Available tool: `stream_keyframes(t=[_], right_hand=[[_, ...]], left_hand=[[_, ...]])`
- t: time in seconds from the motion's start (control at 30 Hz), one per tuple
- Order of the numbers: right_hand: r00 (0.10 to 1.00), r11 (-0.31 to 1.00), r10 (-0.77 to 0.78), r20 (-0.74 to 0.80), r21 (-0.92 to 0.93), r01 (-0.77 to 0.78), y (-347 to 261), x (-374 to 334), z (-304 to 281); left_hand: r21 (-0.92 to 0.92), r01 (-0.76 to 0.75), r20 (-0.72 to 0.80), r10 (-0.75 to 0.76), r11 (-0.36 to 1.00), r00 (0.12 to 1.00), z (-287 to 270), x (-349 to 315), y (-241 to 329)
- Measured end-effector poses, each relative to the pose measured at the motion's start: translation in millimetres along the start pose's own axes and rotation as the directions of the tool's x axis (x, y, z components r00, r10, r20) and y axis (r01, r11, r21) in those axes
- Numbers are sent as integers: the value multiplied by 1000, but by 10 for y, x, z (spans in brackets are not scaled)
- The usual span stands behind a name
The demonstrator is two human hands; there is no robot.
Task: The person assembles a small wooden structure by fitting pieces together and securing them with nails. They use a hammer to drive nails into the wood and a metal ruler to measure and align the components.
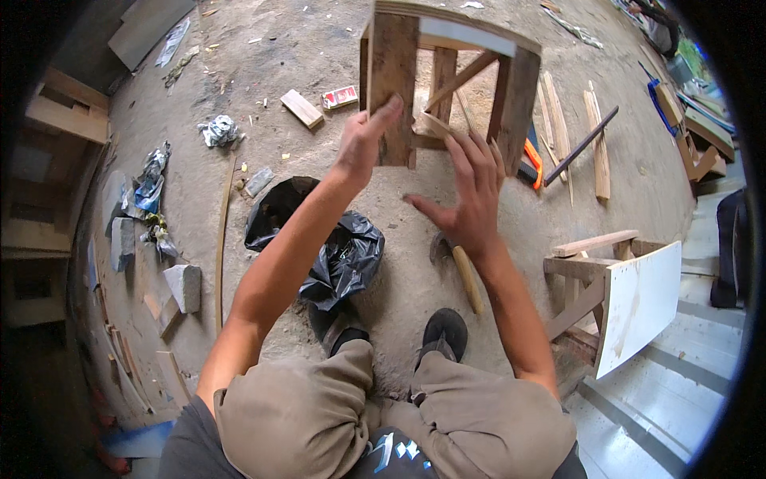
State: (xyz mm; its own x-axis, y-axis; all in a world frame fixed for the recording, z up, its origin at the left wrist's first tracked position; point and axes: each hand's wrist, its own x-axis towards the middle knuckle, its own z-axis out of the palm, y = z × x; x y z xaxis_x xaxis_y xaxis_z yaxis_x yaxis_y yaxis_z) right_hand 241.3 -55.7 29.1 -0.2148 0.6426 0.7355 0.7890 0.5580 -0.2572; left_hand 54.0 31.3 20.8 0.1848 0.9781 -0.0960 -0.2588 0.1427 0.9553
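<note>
My left hand (363, 148) is closed round a plank leg of a small wooden stool frame (393, 60), which it holds up ahead of me. The thumb lies on the leg's face. The frame has rough plank legs, a diagonal brace and a pale panel partly seen inside it. My right hand (471, 188) is just below the frame, fingers stretched and thumb spread. Its fingertips reach up to the lower rail; whether they touch it I cannot tell. Beneath the right wrist a hammer (468, 279) with a wooden handle lies on the ground.
A black plastic bag (351, 255) sits by my left foot. To the right stands another wooden stool (638, 307) with a white panel. A saw (533, 164) with an orange handle, a dark bar (581, 146) and wood strips (594, 144) lie ahead right. Concrete blocks (183, 287) are at left.
</note>
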Motion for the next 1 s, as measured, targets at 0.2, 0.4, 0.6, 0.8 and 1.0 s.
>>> stream_keyframes(t=[0.2,0.4,0.6,0.8,1.0], right_hand=[[837,867,497,231,-186,-463,232,-1589,174],[675,799,597,434,-250,-547,161,-2276,91],[663,821,536,522,-142,-552,315,-2264,126],[789,908,284,544,114,-404,253,-1695,-262],[806,742,431,406,349,-573,-275,-1479,-297]], left_hand=[[-28,-28,-270,19,999,963,49,270,204],[-97,-27,-143,13,995,990,1,415,469],[-90,-23,-122,12,996,992,-210,567,442],[-64,-6,-125,-2,998,992,-55,246,368],[-152,-130,-113,114,980,987,-86,-59,-7]])
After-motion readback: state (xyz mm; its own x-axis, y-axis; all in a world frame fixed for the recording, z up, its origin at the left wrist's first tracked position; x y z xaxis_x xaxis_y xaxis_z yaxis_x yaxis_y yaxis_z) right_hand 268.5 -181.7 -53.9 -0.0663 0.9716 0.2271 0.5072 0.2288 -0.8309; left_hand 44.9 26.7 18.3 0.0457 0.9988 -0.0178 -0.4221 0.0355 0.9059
